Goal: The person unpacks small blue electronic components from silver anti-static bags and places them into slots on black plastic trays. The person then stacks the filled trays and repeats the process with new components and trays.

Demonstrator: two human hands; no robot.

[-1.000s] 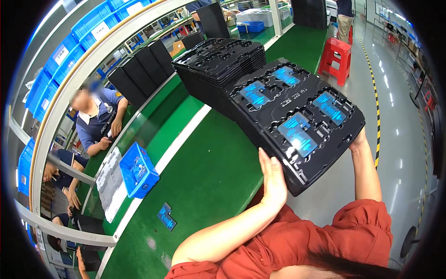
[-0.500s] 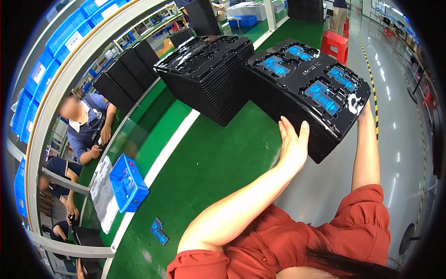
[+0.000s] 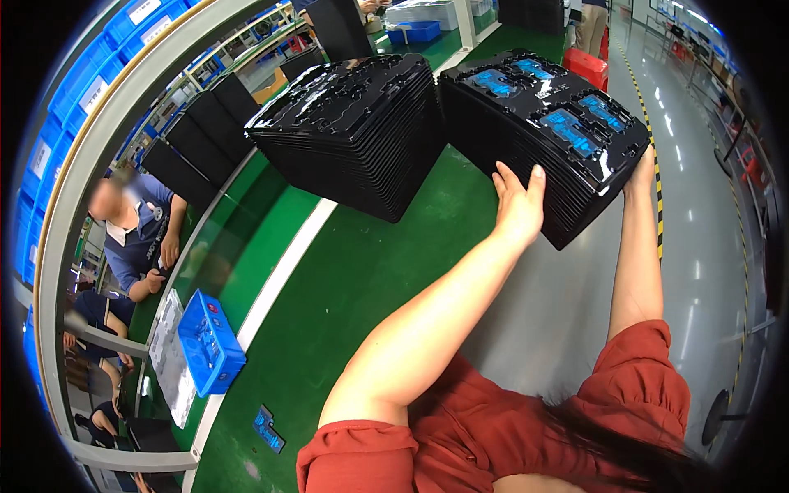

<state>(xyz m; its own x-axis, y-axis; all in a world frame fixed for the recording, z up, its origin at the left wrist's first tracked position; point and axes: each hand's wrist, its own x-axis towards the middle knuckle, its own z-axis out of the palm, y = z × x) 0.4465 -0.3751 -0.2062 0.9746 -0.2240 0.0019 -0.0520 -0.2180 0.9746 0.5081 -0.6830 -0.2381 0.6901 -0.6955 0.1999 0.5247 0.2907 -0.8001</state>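
A tall stack of black plastic trays [image 3: 501, 123] stands at the bench's right edge. Blue circuit boards [image 3: 571, 131] lie in the pockets of its top tray. My left hand [image 3: 519, 204] rests against the stack's near side, fingers stretched and thumb raised. At the right corner of the same stack is my right hand [image 3: 641, 171]; its fingers are mostly hidden behind the trays. Left of it stands a second stack of black trays [image 3: 353, 156], its top pockets showing no blue boards. One loose blue circuit board [image 3: 268, 429] lies on the green bench near my left elbow.
A blue bin [image 3: 210, 343] with small parts sits beside a clear plastic sheet [image 3: 171, 361] across a white rail [image 3: 288, 263]. Co-workers [image 3: 140, 230] sit on the far left side. Red stools [image 3: 585, 67] stand beyond the stacks, by the grey aisle.
The right tray stack has moved away from me along the bench, both hands following it. The view has shifted slightly.
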